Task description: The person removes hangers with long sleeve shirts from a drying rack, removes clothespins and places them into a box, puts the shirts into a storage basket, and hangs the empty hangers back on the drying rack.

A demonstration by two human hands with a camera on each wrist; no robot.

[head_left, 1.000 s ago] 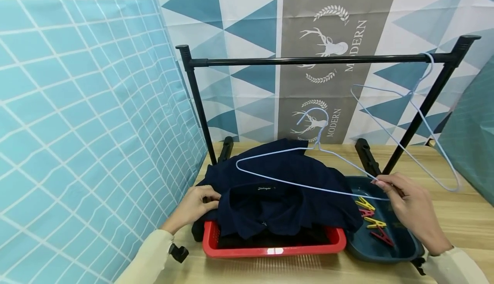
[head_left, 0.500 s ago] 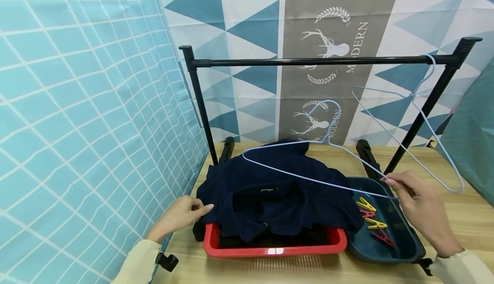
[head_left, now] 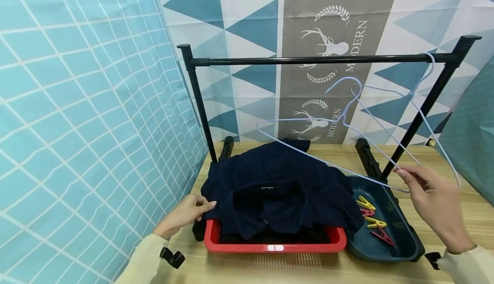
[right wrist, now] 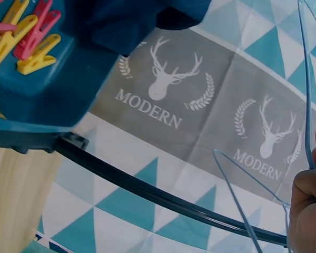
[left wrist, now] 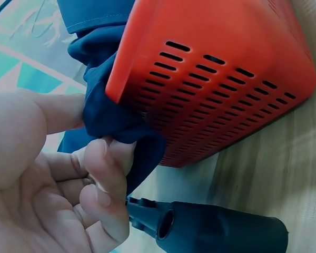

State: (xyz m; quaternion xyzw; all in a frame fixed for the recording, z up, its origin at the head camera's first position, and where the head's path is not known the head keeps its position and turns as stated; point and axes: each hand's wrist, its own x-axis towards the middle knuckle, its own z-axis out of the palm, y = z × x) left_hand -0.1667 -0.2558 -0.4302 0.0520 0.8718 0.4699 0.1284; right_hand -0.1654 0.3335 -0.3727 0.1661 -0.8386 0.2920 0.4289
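A navy collared shirt lies draped over a red basket, its collar facing me. My left hand pinches the shirt's left edge; in the left wrist view, fabric is caught between thumb and fingers beside the basket's slotted wall. Up at the right, my right hand grips a light blue wire hanger by its right corner. The hanger is tilted, hook upward, in the air above the shirt. In the right wrist view only part of the right hand shows, at the right edge.
A black rack rail spans the back on two posts. A second blue hanger hangs at its right end. A dark teal basin with several yellow and red clothespins stands right of the basket. A tiled-pattern sheet borders the left.
My right hand has lifted the hanger up and to the right, tilting it more. My left hand moved off the shirt leftward, then came back to its edge.
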